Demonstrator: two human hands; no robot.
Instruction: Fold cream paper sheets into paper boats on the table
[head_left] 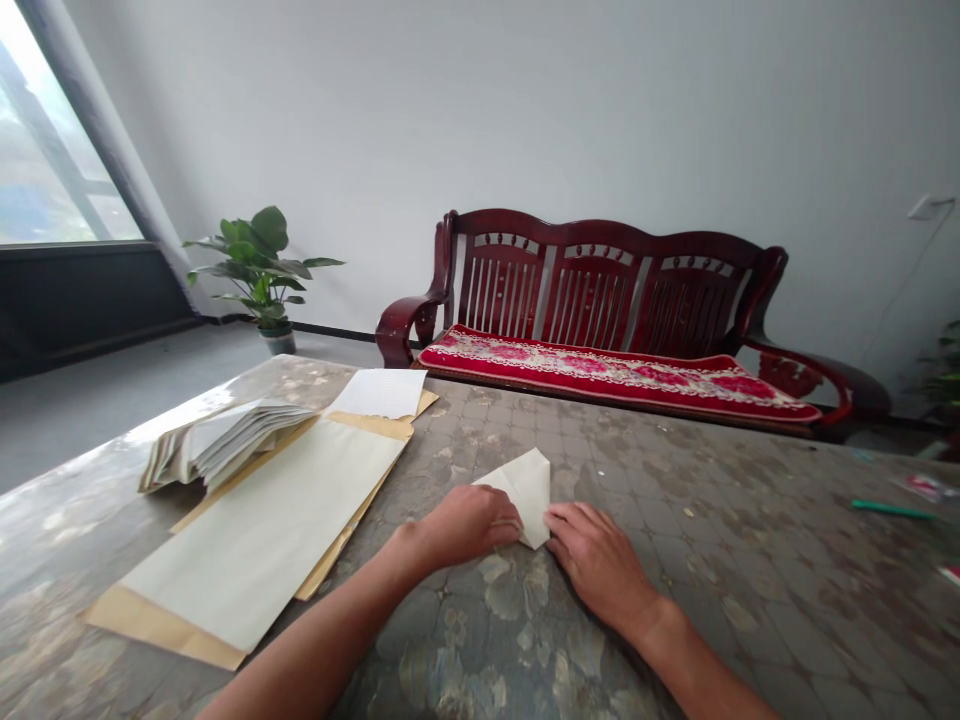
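A small cream sheet of folded paper [534, 488] lies on the patterned table in front of me, with slanted folds running to a point at its top. My left hand [474, 520] covers its lower left part, with the fingers bent together over the paper. At the lower right edge, my right hand [594, 548] grips the paper between fingertips and thumb. Part of the sheet is hidden beneath the left hand.
Left of my arms, large cream sheets [270, 530] lie on brown paper [165, 625]. A stack of folded papers [240, 440] and a white sheet [379, 392] are beyond. A green pen-like stick [892, 509] lies far right. Behind the table stands a wooden bench [592, 290].
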